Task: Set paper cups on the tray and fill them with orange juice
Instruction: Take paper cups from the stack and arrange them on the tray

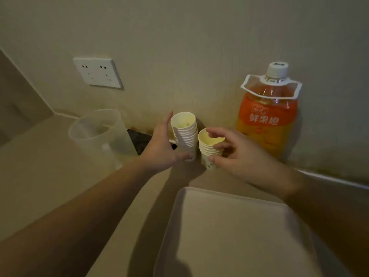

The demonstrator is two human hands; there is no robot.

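Pale plastic tray (229, 226), nearest the viewer at lower right, lies flat on the beige countertop (50, 186); nothing stands on its visible surface. Two bare forearms reach forward over the counter beyond the tray's far rim. Left hand (159, 150) grips the taller stack of paper cups (184, 134), thumb across the base of the stack and fingers extended up along its left side; the stack leans slightly left and its top cup shows a pale, dry interior. Right hand (237, 156) grasps the shorter stack of paper cups (209, 148), thumb low on the front wall and fingertips curled over the rim of the top cup, which likewise holds no liquid. The two stacks stand just beside each other, past the tray and not on it. Left of the hands stands a clear plastic pitcher (95, 130), blurred, with no visible contents. Behind it and the left hand lies a dark object (139, 140), too obscured to identify. Farther right, against the wall (199, 47), stands the orange juice bottle (267, 116), upright, white cap on, white carry handle at the neck, orange label, liquid visible in its upper part. A white double socket plate (97, 72) is mounted on the wall at upper left.
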